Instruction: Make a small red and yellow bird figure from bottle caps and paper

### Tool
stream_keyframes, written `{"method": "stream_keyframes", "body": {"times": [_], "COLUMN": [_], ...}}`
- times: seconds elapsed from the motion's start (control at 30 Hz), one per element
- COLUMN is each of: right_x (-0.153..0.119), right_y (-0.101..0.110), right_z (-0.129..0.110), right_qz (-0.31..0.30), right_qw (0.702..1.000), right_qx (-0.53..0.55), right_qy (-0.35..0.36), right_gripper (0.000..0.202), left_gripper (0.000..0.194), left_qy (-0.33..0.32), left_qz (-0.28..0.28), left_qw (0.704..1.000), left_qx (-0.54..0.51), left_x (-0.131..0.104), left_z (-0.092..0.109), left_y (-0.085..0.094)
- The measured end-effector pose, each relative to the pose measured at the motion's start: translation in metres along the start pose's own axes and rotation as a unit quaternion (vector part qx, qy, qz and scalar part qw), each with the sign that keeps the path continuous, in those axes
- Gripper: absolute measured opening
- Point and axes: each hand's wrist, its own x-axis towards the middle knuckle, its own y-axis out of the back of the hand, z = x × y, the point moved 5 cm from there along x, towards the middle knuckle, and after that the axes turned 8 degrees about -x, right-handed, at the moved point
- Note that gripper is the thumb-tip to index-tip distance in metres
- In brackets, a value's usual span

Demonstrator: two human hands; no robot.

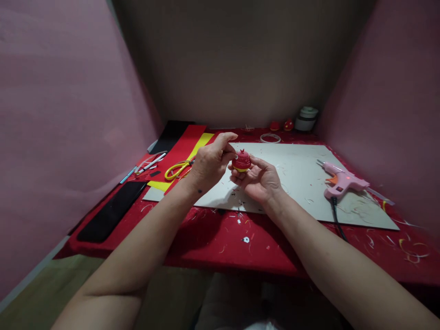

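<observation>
Over the white board, my right hand (pixel 259 180) is closed round a small round red figure (pixel 242 159). The figure has ridged sides, a yellow band low down and a little red tuft on top. At its left side, my left hand (pixel 213 158) pinches a tiny white piece with a dark dot (pixel 236 157), like a paper eye. This piece is against or very close to the figure; I cannot tell whether it touches. A similar white piece with a black dot (pixel 245 239) lies on the red cloth at the front edge.
A pink glue gun (pixel 345 182) rests on the right of the white board (pixel 302 160). Yellow-handled scissors (pixel 178 169) lie left, among red (pixel 187 142), yellow and black sheets (pixel 113 211). At the back are a tape ring (pixel 270 138), red figures (pixel 288 124) and a lidded jar (pixel 305 120).
</observation>
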Motion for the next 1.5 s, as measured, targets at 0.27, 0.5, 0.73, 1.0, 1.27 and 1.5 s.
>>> {"method": "stream_keyframes", "body": {"times": [0.27, 0.5, 0.73, 1.0, 1.27, 1.5], "right_x": [0.001, 0.0, 0.001, 0.003, 0.003, 0.004], "right_y": [0.001, 0.003, 0.007, 0.013, 0.013, 0.012], "right_z": [-0.001, -0.003, -0.01, -0.012, -0.013, -0.013], "right_qz": [-0.003, -0.002, 0.0, 0.016, 0.015, 0.014], "right_qw": [1.0, 1.0, 1.0, 0.999, 0.999, 0.999], "right_qx": [-0.009, -0.009, 0.005, -0.006, -0.002, 0.007], "right_qy": [-0.001, 0.012, 0.029, 0.041, 0.044, 0.043], "right_gripper": [0.024, 0.025, 0.025, 0.035, 0.033, 0.029], "left_gripper": [0.039, 0.021, 0.002, 0.006, 0.008, 0.011], "left_qy": [-0.013, 0.04, 0.171, 0.15, 0.153, 0.137], "left_qz": [0.017, 0.11, -0.055, -0.35, -0.391, -0.363], "left_qw": [0.997, 0.993, 0.968, 0.915, 0.907, 0.921], "left_qx": [0.071, -0.015, -0.177, -0.132, -0.04, -0.028], "left_x": [0.001, -0.001, -0.027, -0.085, -0.103, -0.108], "left_z": [0.0, -0.007, 0.01, 0.047, 0.048, 0.055], "left_y": [0.005, 0.021, 0.013, -0.031, -0.048, -0.042]}}
